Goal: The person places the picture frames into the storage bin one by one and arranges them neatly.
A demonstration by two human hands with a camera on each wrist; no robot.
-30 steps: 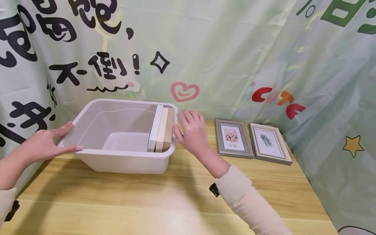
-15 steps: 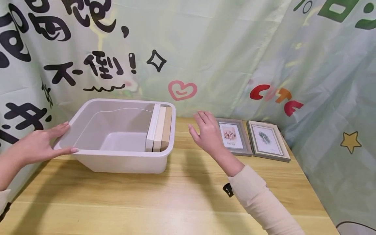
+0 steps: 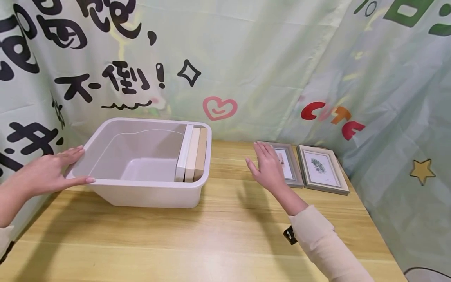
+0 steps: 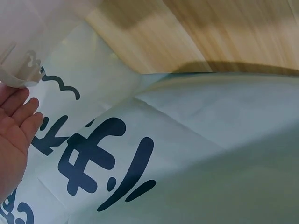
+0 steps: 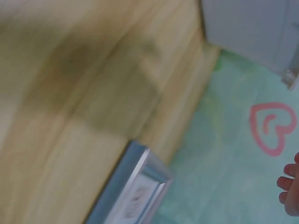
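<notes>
A light plastic bin point(image 3: 146, 194) stands on the left side of the table, three slim boxy pieces point(image 3: 191, 154) upright along its right wall. My left hand point(image 3: 53, 170) holds the bin's left front corner, thumb on the rim and fingers along the outside. In the left wrist view, the fingers point(image 4: 21, 112) reach up to the rim's edge. My right hand point(image 3: 269, 166) is over the left part of a grey picture frame point(image 3: 292, 166), fingers extended and holding nothing. The right wrist view catches a corner of this frame point(image 5: 140, 186) and the fingertips point(image 5: 286, 183).
Right of the grey frame lies a cream-edged picture frame point(image 3: 322, 169) with a leaf print, close to the table's right edge. A printed curtain point(image 3: 246, 78) hangs along the back and sides. The wooden table point(image 3: 197, 243) extends in front of the bin.
My right hand has moved right, from beside the bin's right rim to over the grey picture frame. The left hand stays at the bin's corner.
</notes>
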